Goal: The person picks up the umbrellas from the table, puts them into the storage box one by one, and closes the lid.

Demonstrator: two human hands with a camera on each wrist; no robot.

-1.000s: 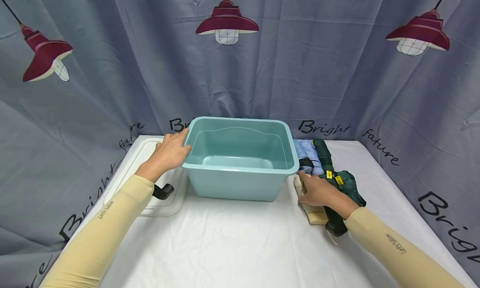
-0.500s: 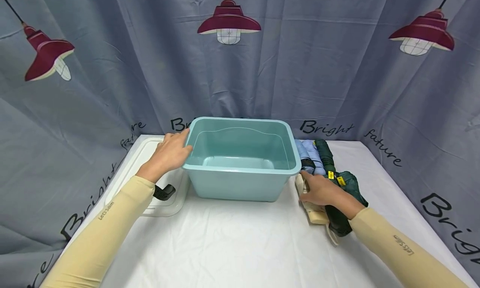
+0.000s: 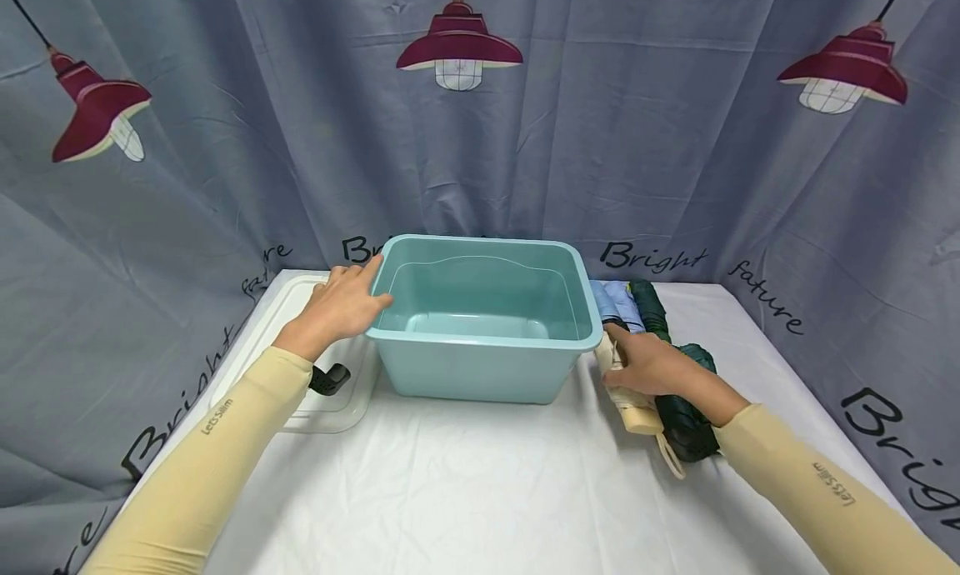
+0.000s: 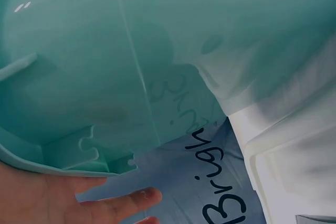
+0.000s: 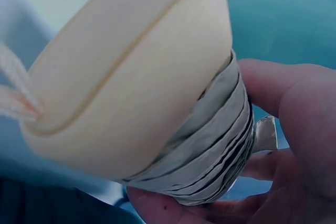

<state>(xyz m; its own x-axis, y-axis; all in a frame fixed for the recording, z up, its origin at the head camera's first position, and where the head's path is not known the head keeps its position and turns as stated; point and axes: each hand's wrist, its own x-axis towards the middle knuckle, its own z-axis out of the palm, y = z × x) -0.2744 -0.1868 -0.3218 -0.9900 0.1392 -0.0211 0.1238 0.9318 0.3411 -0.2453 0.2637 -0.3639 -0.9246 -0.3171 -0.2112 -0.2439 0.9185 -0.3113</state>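
In the head view, my right hand (image 3: 652, 365) grips a folded beige umbrella (image 3: 639, 417) right of the teal storage bin (image 3: 480, 371). Thumb and fingers wrap its pleated fabric (image 5: 215, 140) in the right wrist view; its pale handle end (image 5: 131, 82) and cord loop (image 5: 18, 87) show in front. My left hand (image 3: 341, 304) rests at the bin's left rim with the thumb over the edge. Extended fingers (image 4: 131, 205) stick out past the rim (image 4: 63, 171) outside the bin in the left wrist view.
Beside the beige umbrella lie dark green folded umbrellas (image 3: 648, 308) and light blue ones (image 3: 624, 302), partly hidden by my right hand. A white lid (image 3: 300, 296) lies flat left of the bin on the white tablecloth (image 3: 465, 483). A grey-blue curtain (image 3: 300, 142) hangs behind.
My right hand has closed round the beige umbrella and shifted it slightly up and to the right, its cord now hanging down. The left hand stays at the bin's rim.
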